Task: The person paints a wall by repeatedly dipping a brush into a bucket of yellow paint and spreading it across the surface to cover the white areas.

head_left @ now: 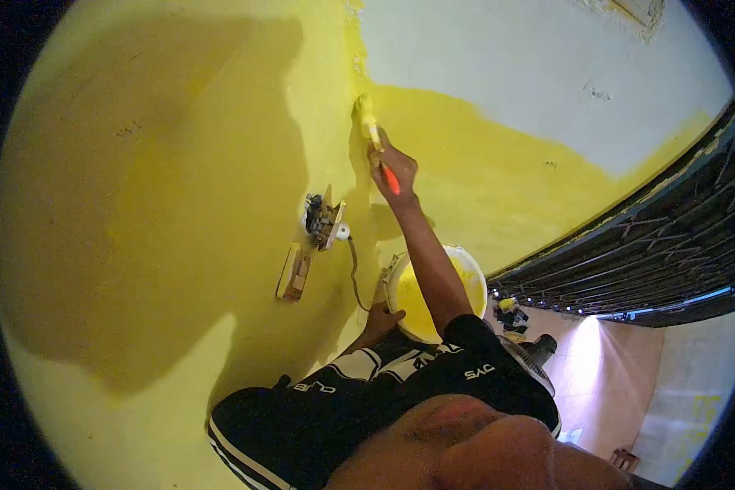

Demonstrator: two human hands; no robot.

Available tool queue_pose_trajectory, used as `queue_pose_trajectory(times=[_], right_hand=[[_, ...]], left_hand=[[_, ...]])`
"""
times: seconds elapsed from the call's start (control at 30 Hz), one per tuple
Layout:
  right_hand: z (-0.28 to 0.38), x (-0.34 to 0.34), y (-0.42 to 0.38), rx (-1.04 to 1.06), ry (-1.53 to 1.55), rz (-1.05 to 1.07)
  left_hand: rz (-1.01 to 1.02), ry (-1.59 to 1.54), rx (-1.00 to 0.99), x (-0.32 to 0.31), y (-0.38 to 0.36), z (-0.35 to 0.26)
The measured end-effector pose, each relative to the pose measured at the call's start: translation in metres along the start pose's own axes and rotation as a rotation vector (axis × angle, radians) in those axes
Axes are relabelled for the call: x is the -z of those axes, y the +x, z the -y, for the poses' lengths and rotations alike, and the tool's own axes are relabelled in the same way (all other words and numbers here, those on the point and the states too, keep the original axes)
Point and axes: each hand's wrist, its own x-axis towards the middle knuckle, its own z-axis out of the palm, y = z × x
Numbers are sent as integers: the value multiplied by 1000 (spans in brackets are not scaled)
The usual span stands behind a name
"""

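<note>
In the head view, the right hand is closed round the paintbrush, bristles beyond it at the wall corner; drips could foul the open electrical box nearby. The left hand, curled onto the bucket beside it, could spill paint if its hold slackens.

From my seat: yellow wall, left, matt, mostly smooth | bucket, centre, plastic-looking | shirt, bottom, cloth

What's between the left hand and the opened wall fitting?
A cable against the yellow wall, from beside the fitting to near the left hand; head view.
</note>
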Motion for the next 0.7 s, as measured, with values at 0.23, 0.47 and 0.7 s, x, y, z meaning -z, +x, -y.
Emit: queue_pose_trajectory(times=[0.23,0.47,0.7], right_hand=[[6,56,-9,-145,-183,-331],[18,-5,-15,-201,-15,-109],[-2,10,-3,-65,-24,-144]], left_hand=[[15,-207,70,-2,4,13],[14,-6,113,3,-1,0],[1,37,46,0,0,-4]])
